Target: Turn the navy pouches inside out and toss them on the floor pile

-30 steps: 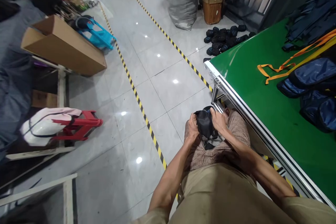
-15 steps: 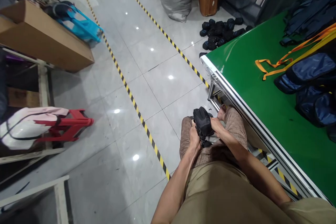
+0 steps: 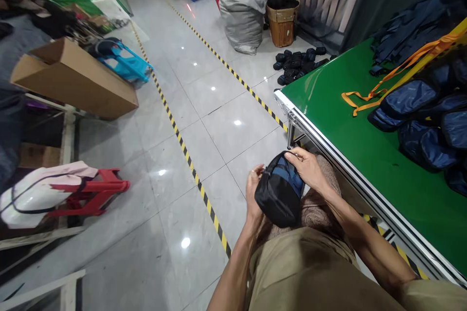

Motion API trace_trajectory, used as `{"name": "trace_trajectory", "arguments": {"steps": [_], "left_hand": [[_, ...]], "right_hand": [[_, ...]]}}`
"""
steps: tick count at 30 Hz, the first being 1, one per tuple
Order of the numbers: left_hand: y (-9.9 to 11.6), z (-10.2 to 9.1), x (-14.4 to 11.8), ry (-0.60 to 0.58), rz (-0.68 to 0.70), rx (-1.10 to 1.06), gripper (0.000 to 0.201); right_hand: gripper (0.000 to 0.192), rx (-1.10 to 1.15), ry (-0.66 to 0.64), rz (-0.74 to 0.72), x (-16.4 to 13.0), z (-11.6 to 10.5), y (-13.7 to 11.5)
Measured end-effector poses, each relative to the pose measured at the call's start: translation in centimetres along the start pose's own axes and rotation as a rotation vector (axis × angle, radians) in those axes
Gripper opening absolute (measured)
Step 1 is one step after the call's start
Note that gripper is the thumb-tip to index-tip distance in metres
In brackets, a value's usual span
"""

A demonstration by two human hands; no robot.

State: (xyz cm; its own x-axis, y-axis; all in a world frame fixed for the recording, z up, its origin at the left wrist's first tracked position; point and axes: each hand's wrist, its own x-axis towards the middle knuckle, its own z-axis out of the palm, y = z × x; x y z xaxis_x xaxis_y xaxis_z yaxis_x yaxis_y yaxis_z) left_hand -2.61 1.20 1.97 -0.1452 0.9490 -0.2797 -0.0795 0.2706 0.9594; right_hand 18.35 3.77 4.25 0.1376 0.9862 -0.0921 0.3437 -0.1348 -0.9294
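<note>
Above my lap I hold a small black and blue pouch [image 3: 280, 192], its rounded black side turned up toward me. My left hand [image 3: 253, 189] is curled round the pouch's left side, with some fingers hidden behind it. At the upper right edge, my right hand [image 3: 306, 167] pinches the fabric between thumb and fingers. More blue and black pouches [image 3: 410, 97] lie on the green table [image 3: 328, 102] to my right, beside an orange strap [image 3: 379, 91].
On the floor past the table's corner lies a heap of small black pouches [image 3: 295, 63]. Behind it stand a grey sack [image 3: 241, 19] and a brown bin [image 3: 282, 24]. A cardboard box [image 3: 80, 77], a blue stool [image 3: 124, 60] and a red stool [image 3: 98, 192] are at left.
The pouch has come up closer to me and turned, now showing blue fabric. Both hands have risen with it, the right shifting to its upper edge. My view has tilted up slightly.
</note>
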Motion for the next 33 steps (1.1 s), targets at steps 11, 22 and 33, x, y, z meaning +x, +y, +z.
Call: {"name": "trace_trajectory", "arguments": {"steps": [11, 22, 33], "left_hand": [[3.0, 1.4, -5.9, -0.378, 0.307, 0.391, 0.033], [-0.1, -0.3, -5.3, -0.879, -0.222, 0.247, 0.039], [-3.2, -0.8, -5.5, -0.695, -0.455, 0.001, 0.076]], "right_hand": [[0.030, -0.311, -0.255, -0.529, -5.6, -6.6, -1.9], [0.058, -0.092, -0.435, -0.321, -9.2, -6.9, 6.6], [0.041, -0.207, -0.149, -0.239, -12.7, -5.8, 11.7]]}}
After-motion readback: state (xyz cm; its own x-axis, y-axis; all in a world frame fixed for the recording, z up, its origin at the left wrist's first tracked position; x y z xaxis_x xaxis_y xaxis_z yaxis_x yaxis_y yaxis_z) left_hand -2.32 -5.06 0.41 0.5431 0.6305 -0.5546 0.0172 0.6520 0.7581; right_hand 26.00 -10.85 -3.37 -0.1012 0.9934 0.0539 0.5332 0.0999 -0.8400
